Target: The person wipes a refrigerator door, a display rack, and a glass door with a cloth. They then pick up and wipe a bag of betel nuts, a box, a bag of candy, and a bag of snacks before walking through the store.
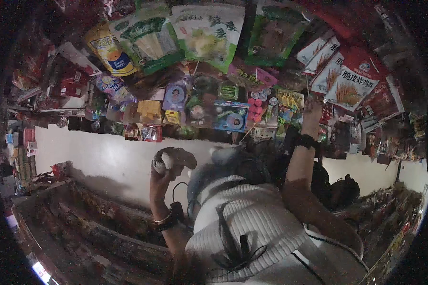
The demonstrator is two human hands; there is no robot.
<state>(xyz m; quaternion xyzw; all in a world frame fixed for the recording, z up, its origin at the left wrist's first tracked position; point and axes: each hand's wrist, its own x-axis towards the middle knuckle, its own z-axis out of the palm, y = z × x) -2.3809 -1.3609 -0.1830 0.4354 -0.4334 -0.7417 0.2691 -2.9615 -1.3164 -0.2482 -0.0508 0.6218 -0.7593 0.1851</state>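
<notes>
My left hand (161, 173), raised over the pale floor, is closed around a crumpled pale and grey thing (168, 160), perhaps cloth; dim light hides its exact kind. A dark band and a bracelet circle that wrist. At the front of the shelf, my right hand (313, 106) reaches up beside the white and red snack packets (353, 87), which hang in an overlapping row. Whether its fingers grip a packet or only touch it is hard to see. Just left of that hand hangs a card of small yellow and blue toys (290, 103).
Large green and white food pouches (208, 34) hang at the top. Below them sit a blue toy box (232, 115), pink round containers (255, 108) and a yellow box (149, 111). Another shelf unit (92, 221) stands behind me at lower left, with bare floor (92, 156) between.
</notes>
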